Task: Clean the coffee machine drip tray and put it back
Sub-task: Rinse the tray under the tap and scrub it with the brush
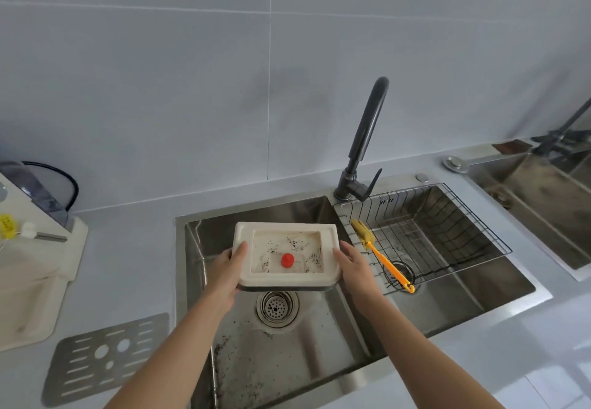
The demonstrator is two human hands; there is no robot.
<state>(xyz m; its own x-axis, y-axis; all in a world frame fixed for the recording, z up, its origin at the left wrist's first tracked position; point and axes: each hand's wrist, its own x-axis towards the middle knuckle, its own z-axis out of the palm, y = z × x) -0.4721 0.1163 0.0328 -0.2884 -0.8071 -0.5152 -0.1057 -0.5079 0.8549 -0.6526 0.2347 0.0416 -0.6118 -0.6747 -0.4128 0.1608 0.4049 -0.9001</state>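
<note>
A cream drip tray (243, 232) hangs over the left sink basin (316, 213), held level above the drain (277, 307). Its inside carries dark coffee specks and a red float (287, 260) in the middle. My left hand (227, 269) grips the tray's left edge with the thumb on the rim. My right hand (353, 264) holds the right edge. The tray's metal grate (105, 357) lies flat on the counter at the lower left. The cream coffee machine (32, 264) stands at the left edge.
A dark faucet (364, 140) rises behind the sink, its spout to the right of the tray. A wire basket (447, 236) sits in the right basin with a yellow-orange brush (380, 255) on its rim. Coffee grounds dot the left basin floor. Another sink is at far right.
</note>
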